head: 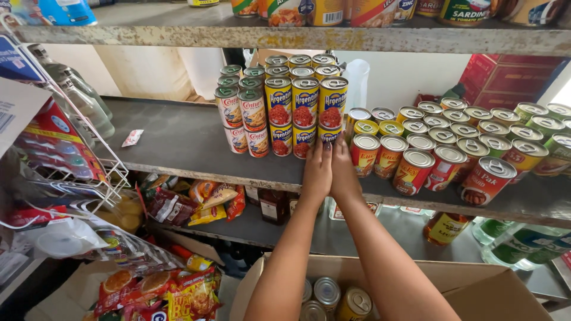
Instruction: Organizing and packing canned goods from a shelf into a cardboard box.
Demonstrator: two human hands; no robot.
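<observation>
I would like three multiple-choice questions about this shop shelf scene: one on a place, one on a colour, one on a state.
1. Where are the two hands?
A. At the foot of the stacked yellow cans
B. Inside the cardboard box
C. On the wire rack

2. What colour are the lids of the short cans right of the hands?
A. Blue
B. Silver
C. Black

3. How is the cardboard box below?
A. Taped shut
B. Open, with cans inside
C. Open and holding bottles

Answers:
1 A: the left hand and right hand press against the bottom yellow cans on the shelf.
2 B: the short cans have silver pull-tab lids.
3 B: the cardboard box has its flaps apart and can tops show inside.
</observation>
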